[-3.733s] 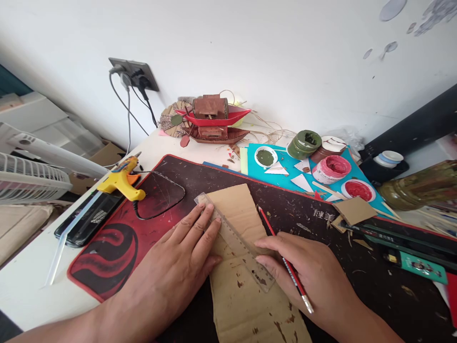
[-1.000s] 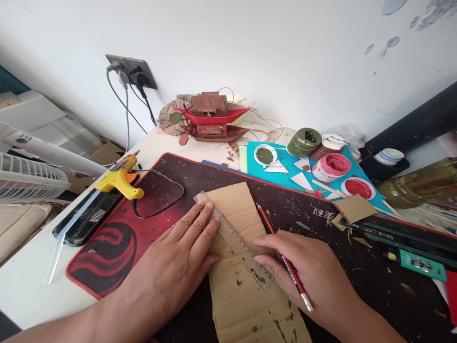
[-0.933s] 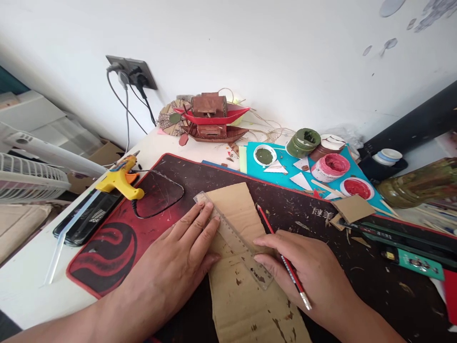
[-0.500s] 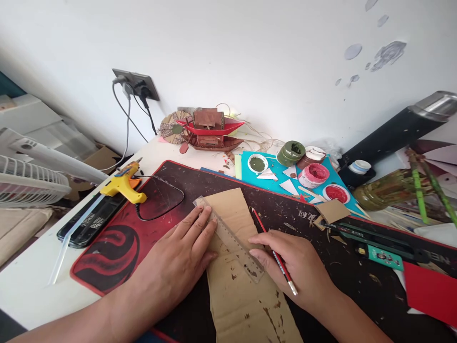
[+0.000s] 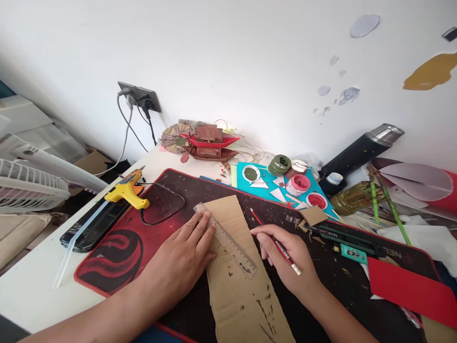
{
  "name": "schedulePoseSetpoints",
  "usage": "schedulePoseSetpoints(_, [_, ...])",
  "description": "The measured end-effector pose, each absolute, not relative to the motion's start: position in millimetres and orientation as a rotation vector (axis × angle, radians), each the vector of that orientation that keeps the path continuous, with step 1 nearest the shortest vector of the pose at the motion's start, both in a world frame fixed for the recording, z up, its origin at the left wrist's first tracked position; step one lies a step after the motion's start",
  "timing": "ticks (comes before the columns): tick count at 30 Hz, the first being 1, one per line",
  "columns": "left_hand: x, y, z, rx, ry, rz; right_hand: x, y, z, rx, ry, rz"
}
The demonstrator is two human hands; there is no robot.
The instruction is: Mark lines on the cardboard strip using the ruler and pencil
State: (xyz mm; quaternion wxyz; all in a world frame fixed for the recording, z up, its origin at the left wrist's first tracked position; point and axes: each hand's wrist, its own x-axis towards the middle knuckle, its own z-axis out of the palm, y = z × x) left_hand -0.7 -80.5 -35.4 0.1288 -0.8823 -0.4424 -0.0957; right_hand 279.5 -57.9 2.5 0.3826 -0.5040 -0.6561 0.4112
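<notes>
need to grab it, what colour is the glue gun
Yellow, with an orange trigger; glue gun, head view.

My only view is the head camera, close above the dark desk mat (image 5: 321,281), facing forward and down toward the white wall (image 5: 232,57); the far right edge seems distorted.

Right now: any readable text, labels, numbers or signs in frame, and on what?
"NEL": white letters on the black desk mat, right side; the rest is cut off by the red sheet.
Two white characters printed on the desk mat near the pencil tip: too blurred to read.
Scale marks on the clear ruler: too small to read.
White marking on the black device at left: unreadable.
</notes>
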Motion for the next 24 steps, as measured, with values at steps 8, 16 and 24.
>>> schedulePoseSetpoints(8, [4, -80, -35, -2.589, -1.363, -0.297, 257, -42, 25, -1.224, -1.393, 1.485])
schedulePoseSetpoints(16, [5, -79, -34, -2.611, -1.343, -0.278, 210, -11, 18, -1.159, -1.532, 1.447])
schedulePoseSetpoints(24, [4, -79, -29, -2.583, -1.288, -0.308, 192, 0, 2, -1.133, -1.531, 1.42])
